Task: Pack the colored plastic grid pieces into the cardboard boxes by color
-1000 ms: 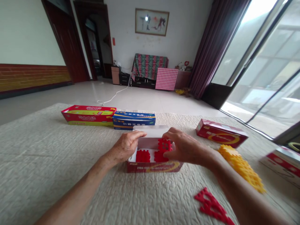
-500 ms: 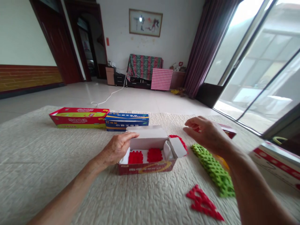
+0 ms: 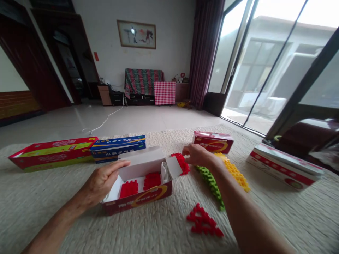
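Note:
My left hand (image 3: 104,181) is closed on the left end of an open dark-red cardboard box (image 3: 148,199) with white inner walls. Two red toothed plastic pieces (image 3: 129,189) lie inside it, beside a white strip at its right end. The lid stands raised at the back and a side flap sticks out to the right. Partly behind that flap is another red plastic piece (image 3: 184,165); the bent fingertips of my right hand (image 3: 197,154) are at its upper right edge. Under my right forearm runs a green lattice strip (image 3: 212,185), with a yellow lattice strip (image 3: 237,174) to its right.
A red triangular lattice piece (image 3: 203,220) lies nearer me on the quilted mat (image 3: 148,236). Along the back stand a red-and-green box (image 3: 55,153), a blue box (image 3: 119,148) and a dark-red box (image 3: 214,141). A white-and-red box (image 3: 284,165) is at the right.
My right hand has come left and down to the red piece behind the flap. The view has swung right, showing more of the yellow strip and the right-hand boxes. My left hand stays on the box.

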`<action>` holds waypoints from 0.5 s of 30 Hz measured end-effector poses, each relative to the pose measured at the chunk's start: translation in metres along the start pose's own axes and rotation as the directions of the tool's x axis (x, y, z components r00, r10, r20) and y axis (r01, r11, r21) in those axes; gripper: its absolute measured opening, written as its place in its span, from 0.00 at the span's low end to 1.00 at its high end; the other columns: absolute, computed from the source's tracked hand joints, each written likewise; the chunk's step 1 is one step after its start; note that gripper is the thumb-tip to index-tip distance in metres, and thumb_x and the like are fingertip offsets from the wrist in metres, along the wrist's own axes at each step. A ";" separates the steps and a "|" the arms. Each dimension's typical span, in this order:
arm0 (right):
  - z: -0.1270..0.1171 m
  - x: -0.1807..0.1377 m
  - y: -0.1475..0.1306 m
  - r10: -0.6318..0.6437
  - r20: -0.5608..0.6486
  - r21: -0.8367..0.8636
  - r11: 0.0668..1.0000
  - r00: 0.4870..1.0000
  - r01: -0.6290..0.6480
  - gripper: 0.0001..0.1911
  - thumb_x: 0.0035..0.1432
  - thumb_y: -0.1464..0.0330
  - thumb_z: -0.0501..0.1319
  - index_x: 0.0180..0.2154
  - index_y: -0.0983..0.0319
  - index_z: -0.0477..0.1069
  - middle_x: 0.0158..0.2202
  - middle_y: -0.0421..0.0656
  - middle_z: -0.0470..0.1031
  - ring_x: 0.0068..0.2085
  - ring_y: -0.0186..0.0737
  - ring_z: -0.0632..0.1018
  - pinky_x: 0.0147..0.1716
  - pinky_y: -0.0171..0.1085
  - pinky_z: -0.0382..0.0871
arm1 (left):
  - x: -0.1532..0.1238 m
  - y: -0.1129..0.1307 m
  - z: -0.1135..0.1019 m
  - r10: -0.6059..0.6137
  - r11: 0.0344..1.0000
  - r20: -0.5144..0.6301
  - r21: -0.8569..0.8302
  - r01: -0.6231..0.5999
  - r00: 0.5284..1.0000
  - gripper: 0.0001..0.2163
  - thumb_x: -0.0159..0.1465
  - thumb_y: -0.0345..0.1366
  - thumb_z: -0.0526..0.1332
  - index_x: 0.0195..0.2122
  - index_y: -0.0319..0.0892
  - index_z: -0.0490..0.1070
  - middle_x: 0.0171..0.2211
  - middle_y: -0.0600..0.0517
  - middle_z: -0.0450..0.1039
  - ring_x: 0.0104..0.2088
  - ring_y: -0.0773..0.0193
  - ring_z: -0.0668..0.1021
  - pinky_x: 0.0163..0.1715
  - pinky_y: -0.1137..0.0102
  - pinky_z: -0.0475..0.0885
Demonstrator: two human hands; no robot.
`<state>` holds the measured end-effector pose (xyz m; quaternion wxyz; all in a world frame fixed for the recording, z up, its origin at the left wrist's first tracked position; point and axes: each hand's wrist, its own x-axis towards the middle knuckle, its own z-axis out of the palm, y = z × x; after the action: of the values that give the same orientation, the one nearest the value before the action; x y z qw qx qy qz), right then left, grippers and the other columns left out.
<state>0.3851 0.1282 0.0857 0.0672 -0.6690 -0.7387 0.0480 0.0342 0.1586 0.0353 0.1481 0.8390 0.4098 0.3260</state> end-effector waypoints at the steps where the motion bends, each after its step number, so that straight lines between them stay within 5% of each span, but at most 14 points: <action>1: 0.002 0.001 0.001 0.001 -0.006 0.004 1.000 1.000 -0.001 0.15 0.48 0.74 0.60 0.40 0.62 0.77 0.39 0.47 0.78 0.41 0.42 0.76 0.39 0.34 0.66 | 0.000 -0.001 0.000 0.000 1.000 0.002 0.005 0.000 1.000 0.17 0.63 0.39 0.53 0.49 0.45 0.75 0.50 0.52 0.75 0.52 0.58 0.76 0.54 0.66 0.68; 7: 0.016 0.019 0.009 0.052 -0.012 0.073 0.996 0.999 -0.051 0.18 0.54 0.71 0.57 0.47 0.62 0.74 0.47 0.49 0.77 0.47 0.43 0.76 0.45 0.35 0.66 | 0.000 -0.005 0.000 0.004 0.999 0.013 0.035 -0.004 1.000 0.17 0.63 0.39 0.53 0.49 0.45 0.74 0.50 0.52 0.76 0.51 0.58 0.77 0.54 0.67 0.68; 15: 0.034 0.065 0.007 0.206 0.104 0.143 0.965 0.973 -0.220 0.32 0.47 0.48 0.64 0.45 0.67 0.75 0.44 0.55 0.78 0.46 0.50 0.77 0.39 0.37 0.70 | -0.002 -0.015 0.000 0.037 0.997 0.035 0.069 -0.039 0.999 0.17 0.64 0.39 0.53 0.52 0.47 0.72 0.53 0.52 0.73 0.54 0.59 0.74 0.57 0.67 0.65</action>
<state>0.3798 0.1944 0.0534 0.0804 -0.7346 -0.6587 0.1413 0.0242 0.1663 0.0261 0.1197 0.8567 0.4023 0.2999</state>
